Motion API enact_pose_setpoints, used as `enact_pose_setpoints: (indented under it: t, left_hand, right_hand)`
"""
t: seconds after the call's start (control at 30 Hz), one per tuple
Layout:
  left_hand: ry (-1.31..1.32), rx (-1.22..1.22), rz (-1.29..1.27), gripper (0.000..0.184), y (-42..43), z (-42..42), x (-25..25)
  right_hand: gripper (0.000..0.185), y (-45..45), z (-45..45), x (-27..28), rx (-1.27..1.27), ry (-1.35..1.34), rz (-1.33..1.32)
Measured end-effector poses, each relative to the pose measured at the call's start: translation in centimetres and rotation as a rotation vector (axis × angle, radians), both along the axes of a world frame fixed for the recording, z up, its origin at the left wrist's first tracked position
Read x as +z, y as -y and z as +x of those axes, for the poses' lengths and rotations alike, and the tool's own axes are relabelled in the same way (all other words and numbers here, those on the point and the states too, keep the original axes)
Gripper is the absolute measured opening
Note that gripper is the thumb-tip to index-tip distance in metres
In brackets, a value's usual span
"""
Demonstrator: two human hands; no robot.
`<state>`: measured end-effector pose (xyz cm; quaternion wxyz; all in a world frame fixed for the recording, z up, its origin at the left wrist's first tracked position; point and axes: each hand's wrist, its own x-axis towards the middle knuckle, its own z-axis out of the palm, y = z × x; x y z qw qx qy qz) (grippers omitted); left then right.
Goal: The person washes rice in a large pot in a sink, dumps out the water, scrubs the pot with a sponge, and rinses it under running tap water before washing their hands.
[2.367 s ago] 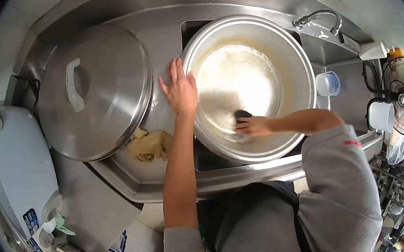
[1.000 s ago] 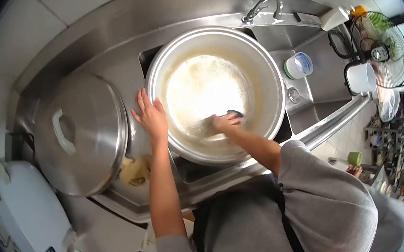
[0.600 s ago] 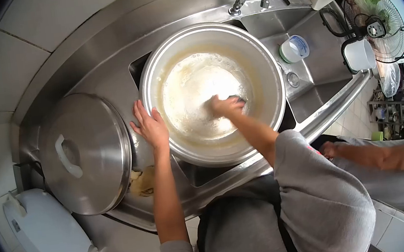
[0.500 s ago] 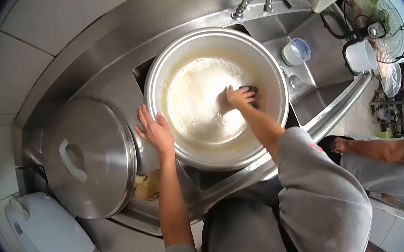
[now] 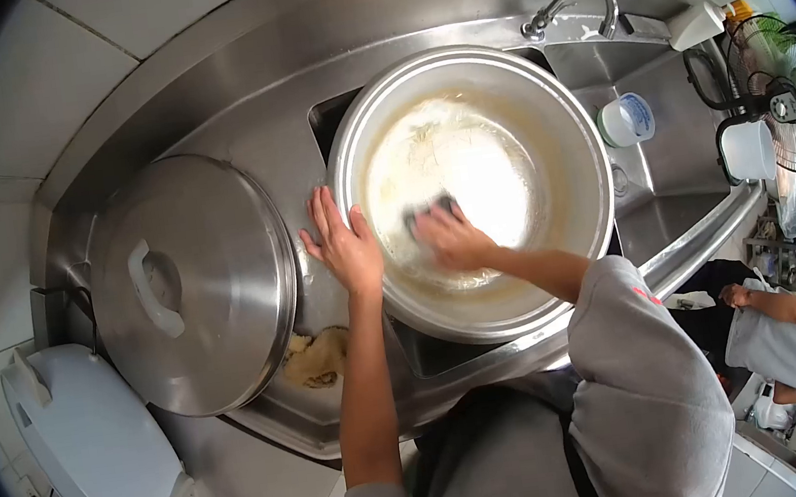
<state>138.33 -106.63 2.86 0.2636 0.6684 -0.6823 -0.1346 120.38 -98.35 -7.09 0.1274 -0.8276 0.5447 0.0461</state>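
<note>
A large round metal pot (image 5: 574, 162) sits over the sink, its inner wall stained brownish and its bottom wet and shining. My left hand (image 5: 346, 247) lies against the pot's left rim with fingers spread. Inside the pot, my right hand (image 5: 453, 237) presses a dark scrubbing pad (image 5: 440, 205) to the bottom; the hand is blurred by motion. To the left lies a big round lid (image 5: 213, 281) with a pale handle. A crumpled yellowish cloth (image 5: 317, 358) is partly under the lid's lower edge and beside my left forearm.
A curved faucet (image 5: 577, 6) stands behind the pot. In the right basin (image 5: 676, 165) is a white tub (image 5: 627, 119). A fan (image 5: 783, 107) and white container (image 5: 749, 151) are farther right. Another person (image 5: 791, 334) stands at lower right; a pale blue appliance (image 5: 94, 440) is at left.
My right hand has swept the pad from the right part of the pot's bottom toward the left. My left hand stays at the rim. The other person has come into view, and the camera view has shifted.
</note>
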Motion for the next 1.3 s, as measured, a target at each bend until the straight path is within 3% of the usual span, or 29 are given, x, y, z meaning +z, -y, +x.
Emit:
enact_pose_setpoints:
  t: [0.1,0.13,0.17,0.23,0.3,0.33,0.37,0.43,0.57,0.63,0.67,0.73,0.77,0.8,0.83,0.87,0.9,0.93,1.0,1.07,1.13,1.23,1.27,1.3]
  left_hand:
    - [-0.003,-0.005,-0.008,0.044,-0.4,0.3,0.0]
    - [-0.013,-0.003,-0.019,0.044,-0.2,0.1,-0.1]
    - [-0.012,-0.002,-0.029,0.044,-0.1,0.1,-0.1]
    - [-0.008,0.001,-0.038,0.044,-0.2,0.0,-0.3]
    - [-0.005,-0.001,-0.035,0.044,-0.5,0.2,-0.3]
    - [-0.003,-0.001,-0.038,0.044,-0.3,0.1,-0.3]
    - [-0.012,0.006,-0.043,0.044,0.0,-0.2,-0.4]
    - [-0.006,0.006,-0.023,0.044,-0.5,0.1,-0.4]
    - [-0.022,0.02,-0.059,0.044,-0.5,0.1,-0.5]
    - [-0.051,0.037,-0.066,0.043,-0.5,0.0,-0.8]
    - [-0.063,0.048,-0.07,0.042,-0.5,0.1,-0.9]
    - [-0.079,0.065,-0.051,0.042,-0.6,0.1,-0.9]
    - [-0.081,0.068,-0.043,0.042,-0.6,0.1,-0.8]
    - [-0.095,0.071,-0.035,0.041,-0.7,0.1,-0.6]
    - [-0.096,0.066,-0.038,0.041,-0.6,0.0,-0.4]
    - [-0.093,0.06,-0.035,0.041,-0.7,0.1,-0.5]
    - [-0.089,0.055,-0.03,0.041,-0.8,0.2,-0.5]
    - [-0.095,0.066,-0.039,0.041,-0.5,0.0,-0.5]
    - [-0.091,0.063,-0.032,0.04,-0.9,0.2,-0.8]
    - [-0.121,0.055,-0.044,0.04,-0.5,0.0,-0.6]
    - [-0.127,0.049,-0.033,0.039,-0.9,0.0,-0.5]
    - [-0.086,0.036,-0.021,0.04,-1.0,0.1,-0.2]
    - [-0.073,0.034,-0.023,0.04,-0.9,-0.1,-0.2]
    - [-0.046,0.028,-0.01,0.04,-1.1,0.2,-0.5]
  right_hand:
    - [0.049,-6.2,-8.0,-1.2,0.421,0.009,0.099]
    - [0.048,-4.8,-9.9,-1.0,0.413,-0.044,0.055]
    - [0.051,-2.4,-10.3,-1.7,0.238,-0.179,0.121]
    - [0.056,2.6,-8.1,-1.2,-0.294,0.002,-0.103]
    - [0.052,7.7,-4.7,-2.9,-0.259,0.001,-0.108]
    - [0.048,9.1,-2.9,-2.1,-0.065,-0.109,-0.085]
    - [0.048,10.3,-2.1,-1.3,0.025,0.035,0.035]
    - [0.047,11.2,-3.8,-1.8,-0.012,-0.01,-0.101]
    - [0.052,6.1,-13.0,-0.2,-0.424,-0.121,-0.035]
    - [0.056,-0.1,-17.9,0.3,-0.297,-0.282,-0.036]
    - [0.055,-2.6,-17.8,1.6,-0.171,-0.471,0.092]
    - [0.039,-5.6,-11.9,5.9,-0.011,-0.618,0.662]
    - [0.037,-6.9,-8.9,6.1,-0.035,-0.467,0.828]
    - [0.036,-8.0,-7.0,2.9,0.124,-0.047,0.831]
    - [0.04,-8.7,-3.9,0.2,0.071,0.244,0.812]
    - [0.048,-4.9,1.7,8.0,-0.239,0.354,1.019]
    - [0.056,-4.4,3.8,5.1,-0.42,0.66,1.098]
    - [0.06,-4.0,5.4,7.0,-0.393,0.861,0.947]
    - [0.058,-5.0,3.0,13.6,-0.203,0.566,0.937]
    - [0.056,-8.1,-7.1,7.6,0.13,0.367,1.108]
    - [0.052,-5.8,-10.2,11.6,-0.275,-0.362,1.044]
    - [0.06,-7.3,-6.1,0.9,-0.059,0.216,1.14]
    - [0.068,-6.0,-1.5,3.8,-0.017,0.282,0.946]
    - [0.067,-3.1,2.5,3.5,-0.221,0.623,1.009]
